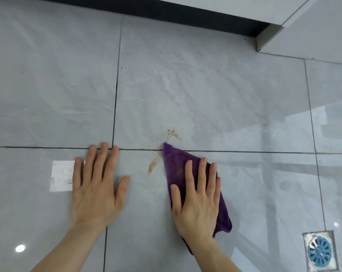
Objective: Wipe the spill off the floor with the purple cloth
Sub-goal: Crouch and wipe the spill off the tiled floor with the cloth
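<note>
A purple cloth [174, 163] lies flat on the grey tiled floor [205, 91], its pointed corner reaching just past a grout line. My right hand [197, 197] presses down on it with the fingers spread. A brown smear of the spill [153, 164] runs just left of the cloth, and brown specks [174, 134] sit right beyond its tip. My left hand [96, 183] rests palm-down on the bare floor to the left of the spill, fingers apart, holding nothing.
A square floor drain with a blue grate [320, 251] is at the lower right. White cabinets with a dark toe-kick [185, 14] run along the far edge, with a cabinet corner [264, 38] at the upper right. Bright light reflections lie on the tiles at left.
</note>
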`<state>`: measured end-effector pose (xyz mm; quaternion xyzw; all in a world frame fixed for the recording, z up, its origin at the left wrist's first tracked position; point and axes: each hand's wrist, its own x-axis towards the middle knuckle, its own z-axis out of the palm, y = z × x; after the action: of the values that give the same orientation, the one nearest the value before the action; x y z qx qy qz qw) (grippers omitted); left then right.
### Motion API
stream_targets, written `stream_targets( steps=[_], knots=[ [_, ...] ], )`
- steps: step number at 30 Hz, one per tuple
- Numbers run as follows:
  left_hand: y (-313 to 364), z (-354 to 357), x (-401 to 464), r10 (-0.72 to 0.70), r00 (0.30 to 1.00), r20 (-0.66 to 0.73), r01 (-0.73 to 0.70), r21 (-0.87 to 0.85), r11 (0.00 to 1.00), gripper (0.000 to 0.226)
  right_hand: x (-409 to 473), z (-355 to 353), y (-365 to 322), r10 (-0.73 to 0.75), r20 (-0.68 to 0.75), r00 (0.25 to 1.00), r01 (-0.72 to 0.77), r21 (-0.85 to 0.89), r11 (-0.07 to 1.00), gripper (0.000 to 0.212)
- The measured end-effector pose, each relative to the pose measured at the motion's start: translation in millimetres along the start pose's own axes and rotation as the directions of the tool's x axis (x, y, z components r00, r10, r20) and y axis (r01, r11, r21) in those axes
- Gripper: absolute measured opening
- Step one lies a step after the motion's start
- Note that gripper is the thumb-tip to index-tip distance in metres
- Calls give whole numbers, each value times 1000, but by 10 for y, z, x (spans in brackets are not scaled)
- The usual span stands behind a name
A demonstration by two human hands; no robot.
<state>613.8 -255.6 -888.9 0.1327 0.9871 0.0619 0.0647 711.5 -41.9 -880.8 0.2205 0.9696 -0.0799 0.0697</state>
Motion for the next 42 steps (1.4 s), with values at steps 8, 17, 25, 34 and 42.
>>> stream_targets(
  steps=[8, 17, 25, 34, 42],
  knots=[
    [9, -25, 19, -2, 1000, -5, 2, -27, 1000, 74, -292, -249, 450, -210, -20, 977, 211, 104, 972, 68],
    [1, 11, 2, 1, 1000, -29, -2, -34, 999, 73, 203, -972, 148, -35, 196, 980, -108, 673, 732, 23],
    [4, -2, -4, 4, 1000, -30, -5, -30, 1000, 72, 113, -637, 78, -68, -137, 988, 110, 329, 938, 58],
    [6, -6, -7, 3, 1000, -28, -4, -49, 999, 72, 134, 12, -1, -240, -84, 967, 245, 54, 968, 59],
    [-13, 5, -9, 12, 1000, -16, -13, -65, 998, 71, 787, -109, 20, 40, -124, 992, -27, 102, 994, 53]
  ],
)
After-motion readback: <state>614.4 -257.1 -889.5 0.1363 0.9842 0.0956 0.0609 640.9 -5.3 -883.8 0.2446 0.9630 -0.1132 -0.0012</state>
